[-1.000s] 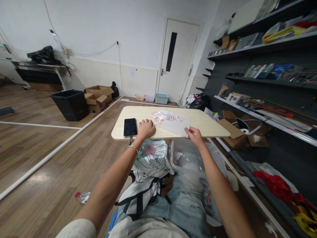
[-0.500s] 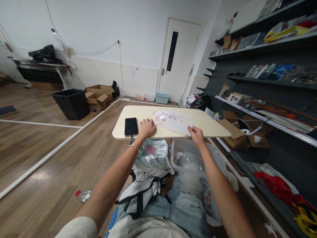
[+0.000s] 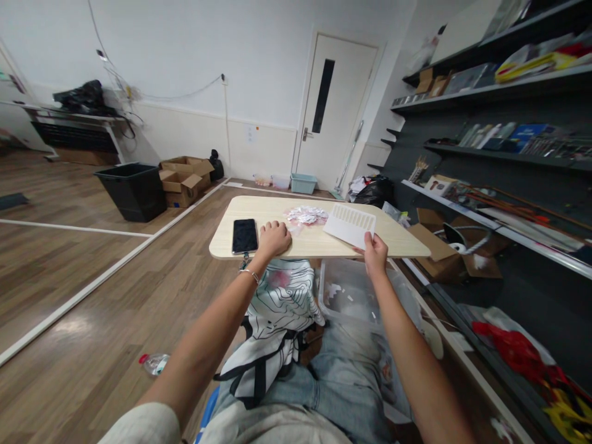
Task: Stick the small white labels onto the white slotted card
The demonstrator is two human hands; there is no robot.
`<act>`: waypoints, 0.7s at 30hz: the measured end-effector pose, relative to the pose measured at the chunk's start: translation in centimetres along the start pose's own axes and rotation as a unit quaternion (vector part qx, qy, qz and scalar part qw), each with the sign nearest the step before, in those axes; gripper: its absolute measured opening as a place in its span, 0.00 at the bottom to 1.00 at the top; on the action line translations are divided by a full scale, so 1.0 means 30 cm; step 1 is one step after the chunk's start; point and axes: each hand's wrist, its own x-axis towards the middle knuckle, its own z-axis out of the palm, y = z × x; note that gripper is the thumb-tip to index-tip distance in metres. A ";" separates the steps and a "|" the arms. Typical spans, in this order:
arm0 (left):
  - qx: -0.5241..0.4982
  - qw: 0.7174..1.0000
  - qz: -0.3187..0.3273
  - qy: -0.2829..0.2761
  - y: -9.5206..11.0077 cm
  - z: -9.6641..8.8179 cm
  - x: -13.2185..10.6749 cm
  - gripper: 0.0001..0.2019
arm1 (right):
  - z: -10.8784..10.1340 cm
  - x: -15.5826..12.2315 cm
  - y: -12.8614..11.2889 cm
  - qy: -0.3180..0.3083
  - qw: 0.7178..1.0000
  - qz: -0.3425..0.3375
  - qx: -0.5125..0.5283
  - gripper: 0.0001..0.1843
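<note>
My right hand (image 3: 376, 253) is closed on the near right corner of a white slotted card (image 3: 348, 233), thumb on top. The card has a row of narrow cut-outs along its far side and is held tilted over the small pale table (image 3: 222, 243). To the card's left lies a pile of small white paper pieces (image 3: 306, 214) on what looks like a thin pinkish plastic sheet. My left hand (image 3: 275, 238) rests on the table near its front edge, palm down with fingers bent a little apart, holding nothing visible. Beside it lies a black phone (image 3: 245, 235).
Below the table, a clear plastic bin (image 3: 346, 296) holds a few white scraps. A patterned cloth (image 3: 287, 296) hangs over my lap. A bottle (image 3: 155, 364) lies on the floor at left. Shelves (image 3: 490, 154) line the right; a black bin (image 3: 132, 194) stands further left.
My right hand has moved the card right, off the paper pile. Reddish pieces that showed at its slots are no longer seen there. My left hand has stayed in place.
</note>
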 end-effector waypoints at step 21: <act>0.003 1.000 0.004 -0.001 0.001 0.001 -0.002 0.23 | 0.018 -0.013 -0.025 -0.146 0.987 -0.021 -0.068 0.30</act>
